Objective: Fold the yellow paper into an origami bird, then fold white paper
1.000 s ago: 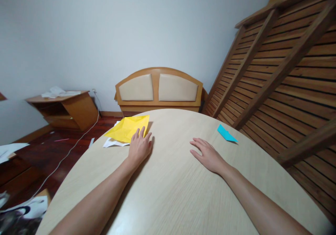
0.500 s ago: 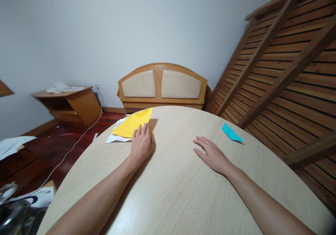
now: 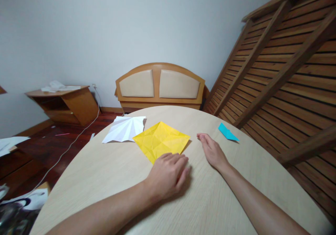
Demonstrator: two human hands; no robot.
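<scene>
So the yellow paper (image 3: 161,139) has slid from the far left edge of the table (image 3: 110,179) into the middle of the frame since a second ago, uncovering the creased white paper (image 3: 124,129) at upper left, and it now lies flat and unfolded. The left hand (image 3: 168,172) rests palm-down with loosely curled fingers on its near corner, though I can't quite tell if it's pinching the edge, while the right hand (image 3: 212,151) lies flat and open just beside the paper's right corner, with the small blue paper (image 3: 227,132) further right. I'd say keep that near corner pinned and square the sheet up before pressing any crease.
</scene>
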